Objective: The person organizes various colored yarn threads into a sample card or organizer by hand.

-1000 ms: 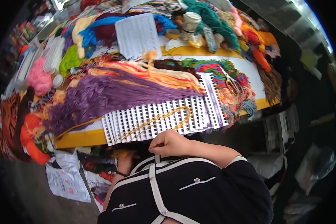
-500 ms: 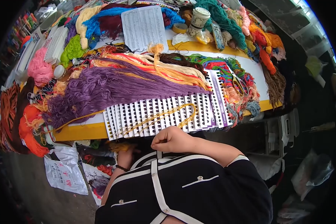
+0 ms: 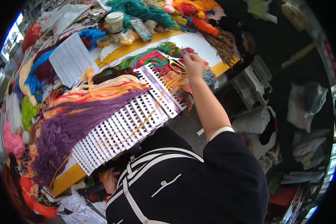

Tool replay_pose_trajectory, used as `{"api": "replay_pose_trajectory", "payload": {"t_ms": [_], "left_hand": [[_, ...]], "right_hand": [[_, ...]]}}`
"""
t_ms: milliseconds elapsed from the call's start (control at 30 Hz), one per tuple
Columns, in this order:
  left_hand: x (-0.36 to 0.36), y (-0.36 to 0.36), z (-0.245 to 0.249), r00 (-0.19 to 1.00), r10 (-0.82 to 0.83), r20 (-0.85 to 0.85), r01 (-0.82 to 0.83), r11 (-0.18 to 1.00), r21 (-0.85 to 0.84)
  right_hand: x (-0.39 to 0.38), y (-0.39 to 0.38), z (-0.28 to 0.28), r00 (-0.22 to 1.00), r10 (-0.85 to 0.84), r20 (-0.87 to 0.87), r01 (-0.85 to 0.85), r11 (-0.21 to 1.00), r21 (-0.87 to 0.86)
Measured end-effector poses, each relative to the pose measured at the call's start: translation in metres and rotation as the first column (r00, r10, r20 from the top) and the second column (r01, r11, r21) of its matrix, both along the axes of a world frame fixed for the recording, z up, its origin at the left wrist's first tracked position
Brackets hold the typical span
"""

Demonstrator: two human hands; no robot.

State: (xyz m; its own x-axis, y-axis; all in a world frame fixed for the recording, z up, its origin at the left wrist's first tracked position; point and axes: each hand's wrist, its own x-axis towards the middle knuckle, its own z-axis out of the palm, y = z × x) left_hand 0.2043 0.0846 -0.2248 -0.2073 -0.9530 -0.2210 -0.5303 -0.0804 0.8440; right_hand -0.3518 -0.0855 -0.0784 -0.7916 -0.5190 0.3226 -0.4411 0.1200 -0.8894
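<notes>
My right hand (image 3: 195, 66) is stretched out over the table's far right side, fingers pinched together beside gold-handled scissors (image 3: 177, 66). A thin golden thread (image 3: 153, 112) runs blurred across the punched white cards (image 3: 119, 128) up toward it. Low by the table's front edge, my left hand (image 3: 110, 180) is partly hidden, its fingers curled at a yellow thread bundle (image 3: 105, 174). Purple thread (image 3: 74, 128) and orange and cream thread (image 3: 104, 89) hang from the cards' holes. The scissors lie on multicoloured thread (image 3: 153, 58).
A printed sheet (image 3: 71, 59), a patterned cup (image 3: 115, 26) and a phone-like object (image 3: 141, 30) lie at the back. Teal yarn (image 3: 142, 13) and orange yarn (image 3: 205, 26) are heaped behind. A grey metal frame (image 3: 250, 82) stands right of the table.
My right hand has swung from in front of my chest out to the far right, the golden thread drawn along with it. The view has turned right; my left hand stays low.
</notes>
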Motion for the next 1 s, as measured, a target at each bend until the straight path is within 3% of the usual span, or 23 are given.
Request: {"api": "replay_pose_trajectory", "payload": {"t_ms": [33,100,167,200,233,300,367,400,433,500,533,600,733,800,933,1000], "left_hand": [[0.003,0.000,-0.003,1.000,-0.017,0.002,0.017,1.000,-0.005],[0.006,-0.002,-0.012,0.996,0.042,-0.082,-0.031,0.991,0.131],[0.003,-0.003,-0.011,0.996,0.066,-0.065,-0.053,0.983,0.177],[0.008,-0.002,-0.015,0.999,-0.032,0.024,0.030,0.999,0.044],[0.004,-0.005,-0.012,0.986,-0.113,0.124,0.124,0.989,-0.084],[-0.001,-0.009,-0.009,0.993,-0.068,0.097,0.068,0.998,0.006],[-0.004,-0.014,-0.012,0.994,0.105,-0.015,-0.099,0.968,0.230],[-0.013,-0.016,-0.007,0.955,0.295,-0.042,-0.261,0.895,0.361],[-0.001,-0.014,-0.012,0.937,-0.172,0.304,0.235,0.954,-0.184],[0.002,-0.013,-0.026,0.946,-0.141,0.292,0.218,0.943,-0.252],[0.002,-0.012,-0.028,0.945,-0.135,0.298,0.215,0.943,-0.254],[-0.003,-0.013,-0.029,0.996,0.085,0.037,-0.088,0.992,0.085],[-0.004,-0.013,-0.025,0.997,0.083,0.010,-0.083,0.992,0.097],[0.004,-0.013,-0.034,0.990,-0.045,0.136,0.053,0.997,-0.059],[0.007,-0.011,-0.040,0.995,0.015,0.099,-0.013,1.000,-0.024],[0.006,-0.009,-0.032,0.979,-0.062,0.193,0.059,0.998,0.019]], "right_hand": [[-0.025,0.005,-0.005,0.985,-0.169,0.027,0.170,0.985,-0.025],[-0.055,0.014,-0.019,0.965,-0.258,0.045,0.240,0.940,0.245],[-0.061,0.013,-0.069,0.944,-0.043,-0.328,0.153,0.936,0.317],[-0.065,0.012,-0.078,0.854,0.053,-0.518,0.156,0.923,0.352],[-0.044,0.016,-0.049,0.930,0.092,-0.357,0.151,0.789,0.596],[-0.037,0.020,-0.043,0.924,0.110,-0.367,0.131,0.811,0.571],[-0.039,0.019,-0.051,0.936,0.054,-0.348,0.158,0.819,0.552],[-0.041,0.018,-0.054,0.944,0.012,-0.331,0.176,0.827,0.533],[-0.043,0.019,-0.054,0.945,0.007,-0.326,0.176,0.830,0.529],[-0.040,0.020,-0.055,0.950,-0.034,-0.312,0.186,0.862,0.472],[-0.039,0.020,-0.053,0.953,-0.034,-0.300,0.180,0.861,0.476],[-0.040,0.020,-0.056,0.954,-0.031,-0.297,0.172,0.871,0.461],[-0.042,0.021,-0.059,0.951,-0.043,-0.307,0.180,0.883,0.434],[-0.043,0.021,-0.061,0.949,-0.045,-0.311,0.182,0.887,0.425],[-0.042,0.021,-0.058,0.950,-0.037,-0.311,0.186,0.866,0.465],[-0.043,0.021,-0.060,0.949,-0.041,-0.312,0.186,0.874,0.449]]}}
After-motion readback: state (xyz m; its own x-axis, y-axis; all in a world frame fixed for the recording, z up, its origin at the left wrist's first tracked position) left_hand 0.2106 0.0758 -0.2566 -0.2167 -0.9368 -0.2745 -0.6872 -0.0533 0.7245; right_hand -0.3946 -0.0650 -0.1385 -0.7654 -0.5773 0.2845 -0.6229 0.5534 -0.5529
